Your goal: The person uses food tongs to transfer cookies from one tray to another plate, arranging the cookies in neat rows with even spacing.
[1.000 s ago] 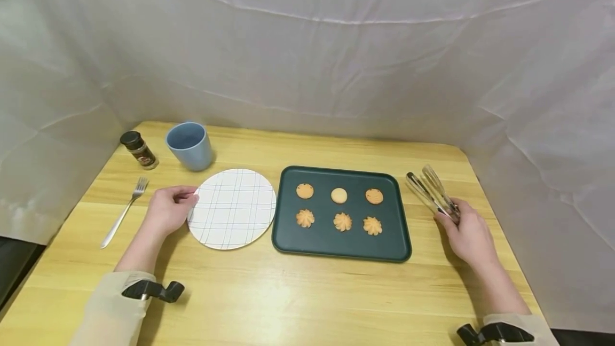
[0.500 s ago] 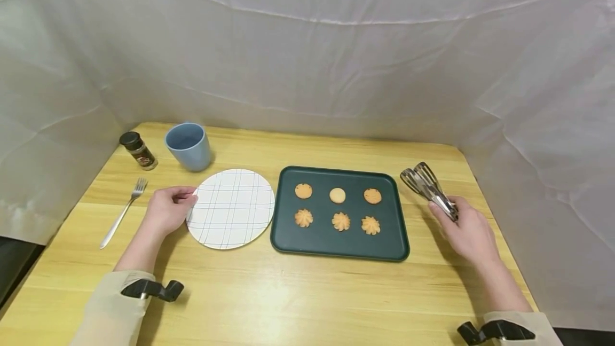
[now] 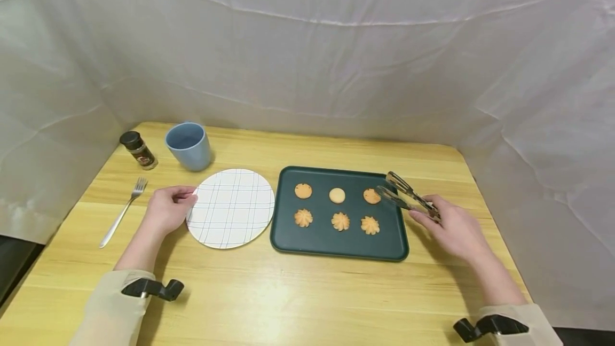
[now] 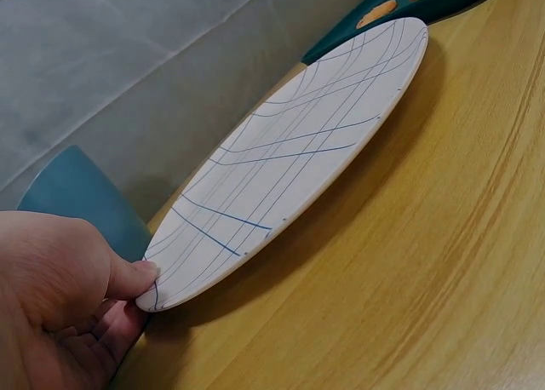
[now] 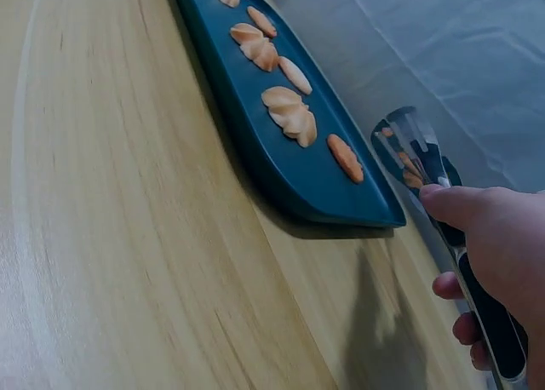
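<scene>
My left hand point(image 3: 168, 209) pinches the left rim of a round white plate point(image 3: 231, 209) with thin blue grid lines, thumb on top and fingers beneath in the left wrist view. My right hand point(image 3: 456, 226) grips metal serving tongs point(image 3: 417, 200); their two arms stand apart, ends over the right side of a dark green tray point(image 3: 331, 244). On that tray lie two rows of cookies: round ones at the back, such as the far-right round cookie point(image 3: 371, 195) beside the tong ends, and flower-shaped ones in front, such as the right flower-shaped cookie point(image 3: 370, 225). Nothing is between the tong ends.
A blue mug point(image 3: 189, 147) stands behind the plate. Left of it is a spice jar point(image 3: 139, 150) with a black lid, and a fork point(image 3: 124, 212) lies nearer me. A pale cloth point(image 3: 307, 57) hangs around the wooden table point(image 3: 288, 303) at the back and sides.
My right hand has carried the tongs leftward, from beside the tray to over its right edge, and the tong arms have turned and spread. My left hand and the plate have stayed put.
</scene>
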Motion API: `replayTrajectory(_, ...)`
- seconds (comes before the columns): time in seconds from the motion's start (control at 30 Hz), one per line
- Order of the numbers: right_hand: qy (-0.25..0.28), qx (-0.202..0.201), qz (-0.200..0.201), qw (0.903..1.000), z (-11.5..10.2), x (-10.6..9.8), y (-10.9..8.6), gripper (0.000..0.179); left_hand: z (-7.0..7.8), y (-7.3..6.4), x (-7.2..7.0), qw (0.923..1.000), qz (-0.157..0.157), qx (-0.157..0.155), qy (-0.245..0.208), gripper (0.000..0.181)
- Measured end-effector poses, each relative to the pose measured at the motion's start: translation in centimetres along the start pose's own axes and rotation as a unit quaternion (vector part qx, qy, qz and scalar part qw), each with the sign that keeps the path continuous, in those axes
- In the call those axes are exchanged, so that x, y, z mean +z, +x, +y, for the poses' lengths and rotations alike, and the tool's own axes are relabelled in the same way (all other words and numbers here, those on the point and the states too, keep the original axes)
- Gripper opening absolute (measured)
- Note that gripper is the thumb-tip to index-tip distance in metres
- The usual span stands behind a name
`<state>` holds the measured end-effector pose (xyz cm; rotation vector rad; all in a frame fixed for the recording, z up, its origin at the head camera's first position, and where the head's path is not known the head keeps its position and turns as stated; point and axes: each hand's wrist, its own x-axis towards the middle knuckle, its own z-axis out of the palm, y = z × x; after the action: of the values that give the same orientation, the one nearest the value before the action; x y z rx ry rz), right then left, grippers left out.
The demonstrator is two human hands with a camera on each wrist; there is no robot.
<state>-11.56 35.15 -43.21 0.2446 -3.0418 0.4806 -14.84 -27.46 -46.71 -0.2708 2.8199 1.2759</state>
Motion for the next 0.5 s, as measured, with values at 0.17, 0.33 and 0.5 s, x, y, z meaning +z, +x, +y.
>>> replayTrajectory(0.17,-0.012,-0.016,-0.01,0.9997,-0.36,0.34,0.39,0.061,0.0,-0.02,-0.03,1.0,0.003,0.004,0.001,0.035)
replayTrajectory(0.33,-0.022,-0.028,-0.02,0.9991,-0.53,0.68,0.64,0.059,-0.01,-0.07,-0.04,1.0,0.005,0.006,0.002,0.035)
replayTrajectory(0.5,-0.021,-0.026,-0.032,0.9989,-0.62,0.91,0.73,0.059,0.05,-0.07,0.0,1.0,0.004,0.005,0.001,0.035)
